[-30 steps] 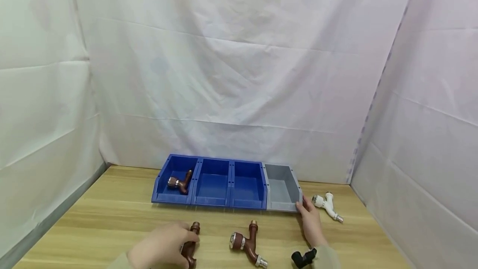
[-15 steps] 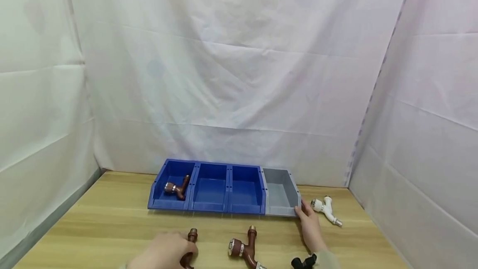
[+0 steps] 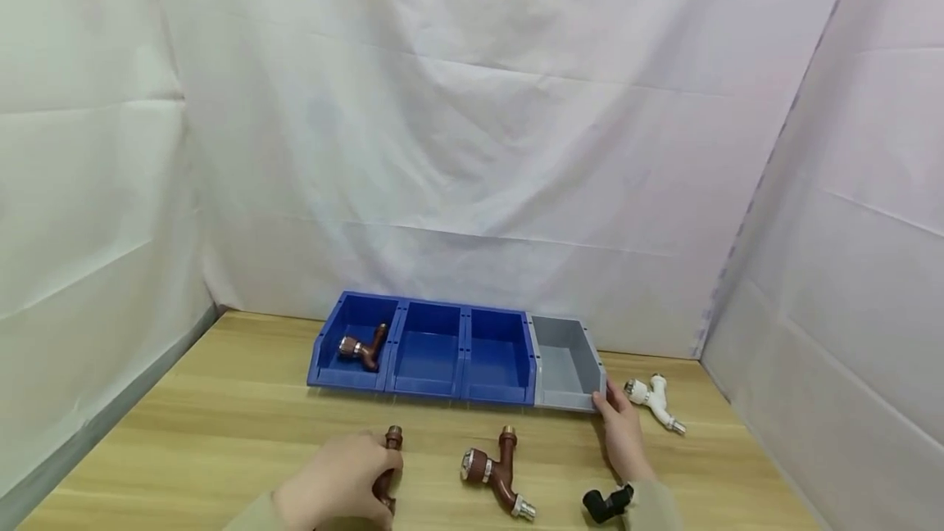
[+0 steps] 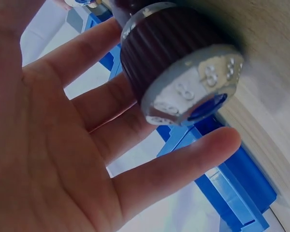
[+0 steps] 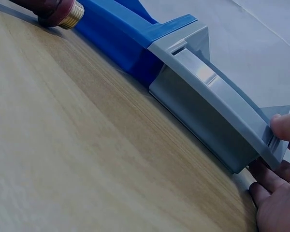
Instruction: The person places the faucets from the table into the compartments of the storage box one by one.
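My left hand [image 3: 342, 478] is at the left brown faucet [image 3: 388, 482] on the table, with thumb and fingers around its body. In the left wrist view the faucet's ribbed knob [image 4: 179, 58] lies across the fingers, the little finger reaching past it; the thumb is out of sight. My right hand [image 3: 623, 433] pinches the front right corner of the grey bin [image 3: 564, 363], thumb on the rim and fingers below, as the right wrist view shows. Another brown faucet [image 3: 501, 474] lies between the hands. A white faucet [image 3: 655, 401] rests right of the grey bin.
Three blue bins [image 3: 426, 359] stand in a row against the grey one, before a white cloth backdrop [image 3: 442, 146]. The leftmost holds a brown faucet [image 3: 365, 348]. A black elbow-shaped piece [image 3: 608, 504] is beside the right wrist.
The head view has shifted a little, so everything sits slightly differently in frame. Both hands keep their places, the left at the brown faucet and the right on the grey bin.
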The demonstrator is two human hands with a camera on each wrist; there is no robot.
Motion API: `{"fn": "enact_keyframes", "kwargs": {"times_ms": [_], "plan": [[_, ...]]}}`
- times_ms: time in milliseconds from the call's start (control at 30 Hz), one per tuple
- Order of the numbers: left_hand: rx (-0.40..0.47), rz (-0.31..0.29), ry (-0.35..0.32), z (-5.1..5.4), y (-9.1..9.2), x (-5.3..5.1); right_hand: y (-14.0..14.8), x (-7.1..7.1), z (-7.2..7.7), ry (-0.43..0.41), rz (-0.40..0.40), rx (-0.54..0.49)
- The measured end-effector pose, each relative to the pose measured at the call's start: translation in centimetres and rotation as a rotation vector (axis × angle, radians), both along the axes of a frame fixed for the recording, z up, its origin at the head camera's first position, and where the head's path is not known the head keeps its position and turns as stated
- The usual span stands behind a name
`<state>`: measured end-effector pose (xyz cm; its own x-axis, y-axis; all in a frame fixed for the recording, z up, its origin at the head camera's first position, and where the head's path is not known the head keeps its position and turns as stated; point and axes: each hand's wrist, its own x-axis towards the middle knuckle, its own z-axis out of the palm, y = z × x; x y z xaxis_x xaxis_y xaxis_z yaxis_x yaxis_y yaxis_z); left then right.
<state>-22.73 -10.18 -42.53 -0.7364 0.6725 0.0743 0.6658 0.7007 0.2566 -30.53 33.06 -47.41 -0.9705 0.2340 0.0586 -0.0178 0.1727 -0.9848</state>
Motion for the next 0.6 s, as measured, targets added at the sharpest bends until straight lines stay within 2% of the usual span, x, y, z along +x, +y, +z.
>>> {"fn": "enact_keyframes", "kwargs": {"times_ms": [233,467,600], "plan": [[-0.022,-0.014,0.041,0.25,0.28,-0.29,0.24,-0.55,0.32,-0.011,0.008,-0.011],[0.048,-0.027,0.016,-0.32,0.38,-0.06,0.19,-0.25,-0.32,-0.030,0.014,-0.037],[0.064,-0.020,0.024,-0.42,0.32,-0.11,-0.03,-0.43,-0.11,-0.023,0.007,-0.021]]}}
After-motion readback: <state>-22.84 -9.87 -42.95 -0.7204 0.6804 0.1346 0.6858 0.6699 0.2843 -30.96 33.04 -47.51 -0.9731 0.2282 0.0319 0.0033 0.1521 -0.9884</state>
